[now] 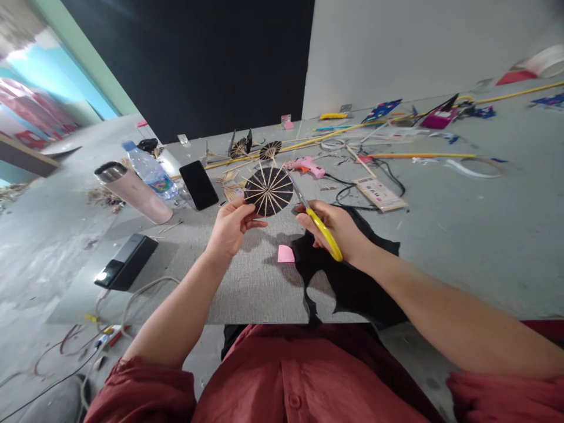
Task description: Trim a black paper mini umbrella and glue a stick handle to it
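The left hand (231, 226) pinches the lower-left rim of a round black disc with pale radial sticks (268, 191) between thumb and fingers. This edge grip apparently keeps the spoked face exposed and the opposite rim accessible. The disc is raised above the grey tabletop (247, 294). The right hand (337, 226) closes around a slender metal tool with a yellow handle (324, 230), its tip directed at the disc's right rim; tip contact cannot be confirmed. Irregular black sheet material (352, 282) lies beneath the right hand, probably for easy reach.
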